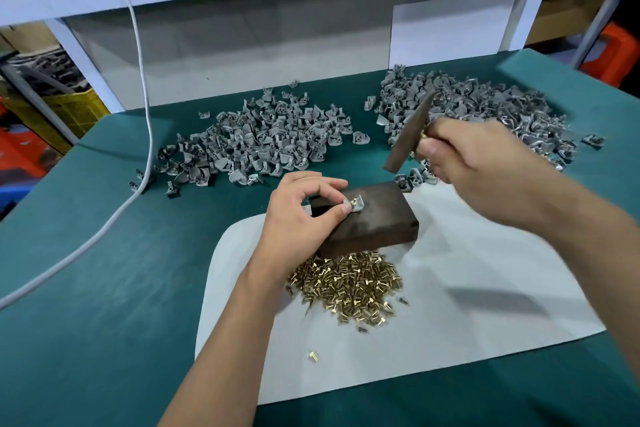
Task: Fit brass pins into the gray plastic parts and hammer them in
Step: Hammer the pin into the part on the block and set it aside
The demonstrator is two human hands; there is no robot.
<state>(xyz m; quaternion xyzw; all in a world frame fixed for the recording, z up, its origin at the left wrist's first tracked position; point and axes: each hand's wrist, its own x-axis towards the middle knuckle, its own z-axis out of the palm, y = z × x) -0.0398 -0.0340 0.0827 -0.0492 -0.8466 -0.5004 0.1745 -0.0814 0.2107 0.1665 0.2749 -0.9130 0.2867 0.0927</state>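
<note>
Left hand (298, 215) pinches the gray part (355, 205) between thumb and forefinger, holding it down on top of the dark block (370, 222), near the block's far left corner. The grip sits on the part's left side; the right side is exposed. A brass pin (354, 200) stands upright in the part, head up, just past the fingertips.

Right hand (471, 156) is curled tight round the hammer (410, 133) handle. The hammer is raised and tilted, its lower end above and right of the part, not touching it. Nothing between hammer and pin.

Block sits on a white sheet (467, 253) on the green table (104, 288). Loose brass pins (349, 288) are heaped on the sheet just on the near side of the block; 1 stray pin (313, 355) lies nearer still. 2 heaps of gray parts lie beyond: left heap (263, 142), right heap (478, 107) partly behind the right hand. A white cable (145, 107) runs down across the table's left side.

Part is small, light gray, with a curved wall standing up on its right; finer detail too small to tell.
</note>
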